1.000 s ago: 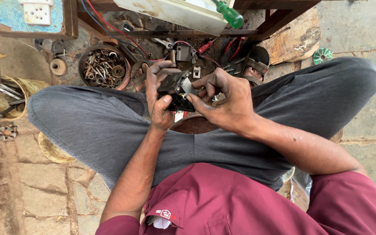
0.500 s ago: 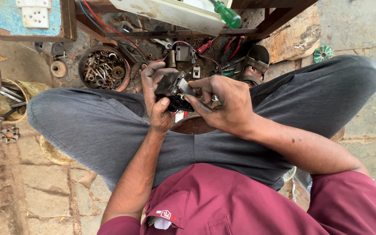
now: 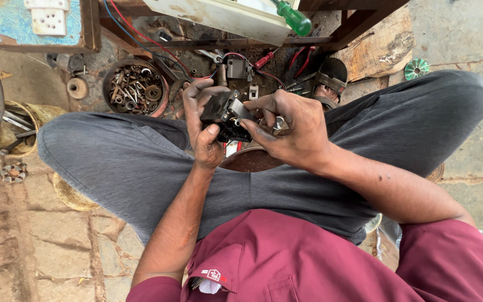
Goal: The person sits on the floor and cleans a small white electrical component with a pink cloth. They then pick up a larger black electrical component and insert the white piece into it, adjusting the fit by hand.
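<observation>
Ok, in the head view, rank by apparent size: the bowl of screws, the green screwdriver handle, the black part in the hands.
1. Bowl of screws
2. Black part, though partly hidden by the hands and nearer the camera, so unsure
3. Green screwdriver handle

Taking as reference the grip of left hand (image 3: 205, 134) and right hand (image 3: 292, 131), both closing on black part (image 3: 223, 110). Showing well below that grip, slightly left, nearest the wearer: small pocket label (image 3: 213, 274), roughly rectangular, red with white emblem, sitting on a maroon flap. Peeking out just beneath the grip: red-and-white scrap (image 3: 231, 149), possibly a packet; mostly hidden, kind not resolving.
</observation>
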